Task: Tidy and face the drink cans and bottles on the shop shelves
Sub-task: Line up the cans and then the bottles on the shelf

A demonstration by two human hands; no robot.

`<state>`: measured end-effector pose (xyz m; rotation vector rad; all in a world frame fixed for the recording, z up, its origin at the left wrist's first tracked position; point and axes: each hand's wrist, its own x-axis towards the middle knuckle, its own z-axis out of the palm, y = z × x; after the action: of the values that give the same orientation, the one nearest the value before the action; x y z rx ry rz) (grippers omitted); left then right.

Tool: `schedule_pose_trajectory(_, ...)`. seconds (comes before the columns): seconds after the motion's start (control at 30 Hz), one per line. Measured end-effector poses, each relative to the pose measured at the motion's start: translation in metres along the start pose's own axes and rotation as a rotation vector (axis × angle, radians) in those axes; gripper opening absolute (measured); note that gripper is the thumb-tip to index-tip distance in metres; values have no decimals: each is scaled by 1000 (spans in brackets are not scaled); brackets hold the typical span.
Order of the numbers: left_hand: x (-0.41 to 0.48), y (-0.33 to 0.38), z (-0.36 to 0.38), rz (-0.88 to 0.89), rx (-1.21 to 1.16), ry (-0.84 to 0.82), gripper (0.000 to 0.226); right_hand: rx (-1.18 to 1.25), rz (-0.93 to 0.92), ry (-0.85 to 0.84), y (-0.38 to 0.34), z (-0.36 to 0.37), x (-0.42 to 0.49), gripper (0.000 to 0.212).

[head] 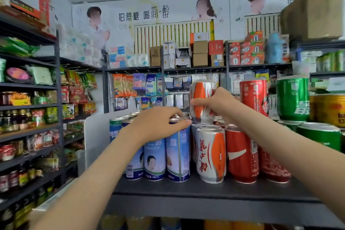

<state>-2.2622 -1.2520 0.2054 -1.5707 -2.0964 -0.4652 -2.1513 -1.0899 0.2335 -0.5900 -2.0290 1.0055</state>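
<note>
- Shelf (186, 188): cans crowd its front edge, so a nudge could send one off.
- Right hand (222, 106) grips an orange can (202, 99) above the row; if it slips, it could knock the neighbours.
- Left hand (156, 123) curls its fingers over the top of a blue can (177, 155); pulling could tip it.

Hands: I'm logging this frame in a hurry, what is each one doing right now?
Left hand: fingers curled round the top of a blue-and-white can.
Right hand: grips an orange-and-silver can.

Snack packets (77, 92) hang left, cardboard boxes (200, 53) above.
</note>
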Motion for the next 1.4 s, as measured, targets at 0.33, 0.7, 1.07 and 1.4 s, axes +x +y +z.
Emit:
schedule_pose_trajectory(0.33,-3,-2,4,66,68,61,53,-120,12,36,-5,12,0,71)
schedule_pose_trajectory(0.7,-11,11,11,158,226,244,42,-119,-73,-3,-8,14,-21,110)
schedule_pose_trajectory(1.07,-18,17,27,157,161,445,33,-120,-77,1,-7,15,-29,105)
schedule_pose_trajectory(1.4,-27,45,32,101,53,574,35,-365,-397,249,-5,6,-68,76)
